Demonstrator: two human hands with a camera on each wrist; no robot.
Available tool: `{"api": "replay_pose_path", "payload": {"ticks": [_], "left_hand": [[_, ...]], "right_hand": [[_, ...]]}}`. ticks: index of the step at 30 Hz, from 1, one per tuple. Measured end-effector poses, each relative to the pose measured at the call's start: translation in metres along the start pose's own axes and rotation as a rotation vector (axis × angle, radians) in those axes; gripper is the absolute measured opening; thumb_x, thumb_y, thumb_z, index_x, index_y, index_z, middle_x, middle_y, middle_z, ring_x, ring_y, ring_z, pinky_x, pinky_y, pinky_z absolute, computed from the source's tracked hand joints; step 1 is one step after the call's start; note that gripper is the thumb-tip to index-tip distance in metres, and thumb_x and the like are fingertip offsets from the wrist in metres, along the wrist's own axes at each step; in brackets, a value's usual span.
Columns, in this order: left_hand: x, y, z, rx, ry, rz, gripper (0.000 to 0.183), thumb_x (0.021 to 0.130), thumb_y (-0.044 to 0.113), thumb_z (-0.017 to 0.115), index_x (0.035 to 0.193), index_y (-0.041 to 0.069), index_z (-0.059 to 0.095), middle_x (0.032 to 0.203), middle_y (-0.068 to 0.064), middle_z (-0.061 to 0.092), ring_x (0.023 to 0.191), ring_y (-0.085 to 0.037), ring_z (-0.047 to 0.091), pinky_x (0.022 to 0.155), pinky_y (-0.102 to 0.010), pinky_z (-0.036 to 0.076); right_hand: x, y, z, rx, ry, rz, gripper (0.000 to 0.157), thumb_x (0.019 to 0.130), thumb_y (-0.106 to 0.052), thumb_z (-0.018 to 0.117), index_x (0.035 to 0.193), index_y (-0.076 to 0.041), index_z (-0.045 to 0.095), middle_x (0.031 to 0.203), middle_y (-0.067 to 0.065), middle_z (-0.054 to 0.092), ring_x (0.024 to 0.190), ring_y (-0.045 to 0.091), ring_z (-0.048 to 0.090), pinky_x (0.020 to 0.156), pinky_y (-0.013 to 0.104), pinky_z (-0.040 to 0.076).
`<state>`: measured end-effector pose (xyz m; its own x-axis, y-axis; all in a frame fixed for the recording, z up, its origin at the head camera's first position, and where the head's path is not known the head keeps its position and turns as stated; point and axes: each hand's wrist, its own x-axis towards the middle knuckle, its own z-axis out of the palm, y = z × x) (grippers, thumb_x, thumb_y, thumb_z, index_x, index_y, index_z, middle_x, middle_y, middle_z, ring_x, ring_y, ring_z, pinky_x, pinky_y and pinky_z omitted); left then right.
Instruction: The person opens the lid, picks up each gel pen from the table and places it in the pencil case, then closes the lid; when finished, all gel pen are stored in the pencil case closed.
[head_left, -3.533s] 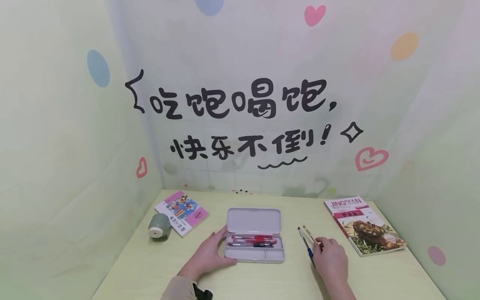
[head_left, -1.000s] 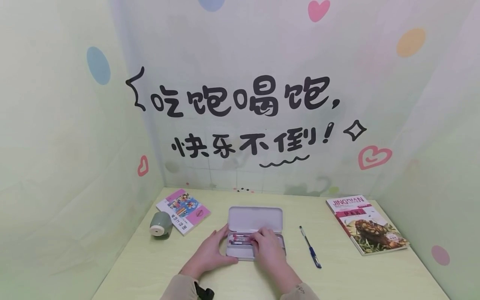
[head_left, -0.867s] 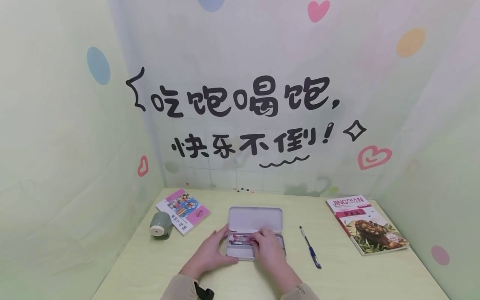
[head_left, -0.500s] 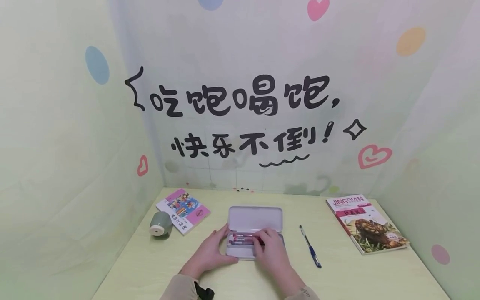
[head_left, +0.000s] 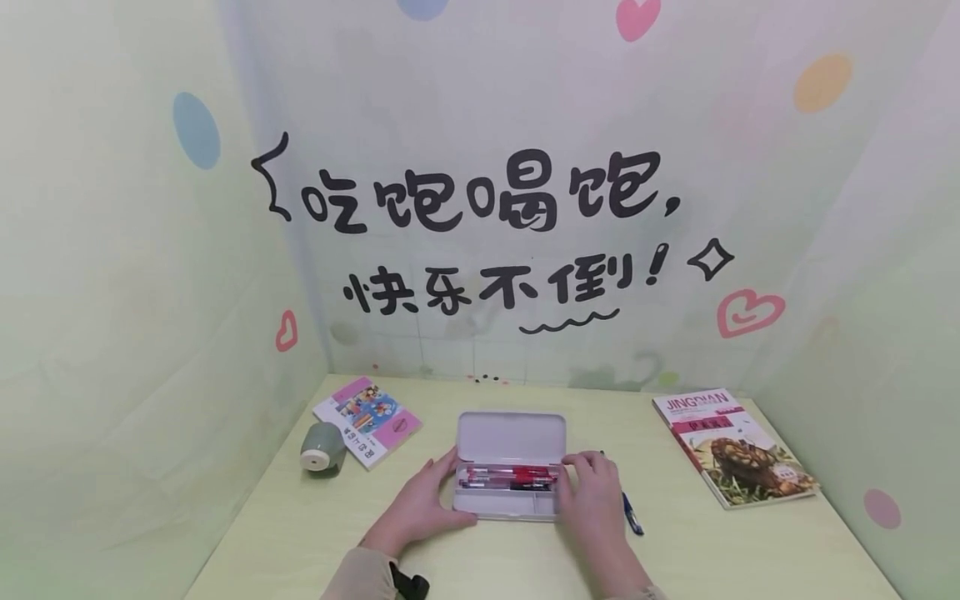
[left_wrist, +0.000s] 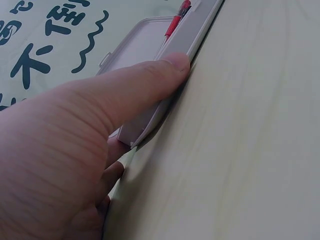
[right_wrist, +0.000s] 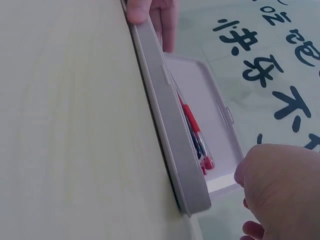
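Note:
An open white pencil case (head_left: 491, 504) lies on the table, its lid (head_left: 512, 435) tipped back. Several red and dark pens (head_left: 531, 472) lie in its rear compartment. My left hand (head_left: 420, 510) grips the case's left end; in the left wrist view the thumb (left_wrist: 165, 70) lies along its front edge and the fingers are around the side. At the right end is my right hand (head_left: 596, 504), with nothing held and its fingers loosely bent; whether it touches the case I cannot tell. A blue pen (head_left: 632, 515) lies beyond it, partly hidden by that hand.
At the back left, a grey-green pencil sharpener (head_left: 322, 450) stands against a pink booklet (head_left: 367, 421). A magazine (head_left: 735, 450) lies at the right. Printed cloth walls (head_left: 480, 350) close off the table's back and sides.
Earlier my right hand held a pen on the right, then set it among the pens in the case. Now it has let go and drawn back rightward. My left hand has stayed put.

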<state>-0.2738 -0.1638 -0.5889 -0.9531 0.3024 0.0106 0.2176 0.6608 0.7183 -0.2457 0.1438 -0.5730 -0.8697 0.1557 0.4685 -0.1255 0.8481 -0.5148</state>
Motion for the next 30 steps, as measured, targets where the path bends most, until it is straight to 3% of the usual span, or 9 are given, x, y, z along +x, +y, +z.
{"api": "replay_pose_path", "payload": {"ticks": [6,10,15,24,30], "left_hand": [[0.000,0.000,0.002,0.003,0.007,0.009,0.134,0.069,0.063,0.097,0.176,0.021,0.028,0.172,0.001,0.051,0.164,-0.057,0.031,0.132,-0.077,0.027],[-0.001,0.000,0.002,0.007,0.007,0.013,0.135,0.069,0.063,0.097,0.176,0.020,0.027,0.172,0.000,0.052,0.164,-0.057,0.031,0.132,-0.077,0.027],[-0.002,0.001,0.001,0.003,0.010,0.013,0.134,0.070,0.064,0.097,0.176,0.021,0.028,0.173,-0.001,0.051,0.163,-0.057,0.031,0.132,-0.078,0.027],[-0.003,-0.002,0.002,0.000,0.017,0.007,0.135,0.069,0.063,0.097,0.176,0.020,0.028,0.174,-0.004,0.049,0.162,-0.060,0.031,0.129,-0.081,0.028],[0.000,-0.005,0.002,0.020,0.018,0.056,0.134,0.070,0.065,0.096,0.176,0.018,0.028,0.170,0.001,0.054,0.164,-0.049,0.037,0.137,-0.069,0.027]], "right_hand": [[-0.004,0.022,-0.026,-0.021,-0.080,0.180,0.036,0.104,-0.024,0.070,0.135,-0.005,0.070,0.137,0.024,0.065,0.130,0.049,0.058,0.113,0.068,0.051],[-0.006,0.036,-0.039,-0.074,-0.126,0.251,0.049,0.102,-0.028,0.070,0.144,-0.003,0.064,0.142,0.030,0.061,0.131,0.054,0.056,0.109,0.071,0.049],[-0.008,0.052,-0.046,-0.126,-0.188,0.270,0.056,0.100,-0.032,0.073,0.143,0.003,0.062,0.139,0.037,0.060,0.122,0.056,0.061,0.099,0.071,0.053],[-0.009,0.061,-0.043,-0.149,-0.232,0.273,0.046,0.100,-0.030,0.072,0.131,0.005,0.071,0.126,0.034,0.068,0.109,0.049,0.066,0.091,0.066,0.059],[-0.009,0.064,-0.042,-0.153,-0.189,0.252,0.033,0.100,-0.022,0.070,0.121,0.003,0.076,0.118,0.030,0.072,0.103,0.048,0.068,0.087,0.066,0.061]]}}
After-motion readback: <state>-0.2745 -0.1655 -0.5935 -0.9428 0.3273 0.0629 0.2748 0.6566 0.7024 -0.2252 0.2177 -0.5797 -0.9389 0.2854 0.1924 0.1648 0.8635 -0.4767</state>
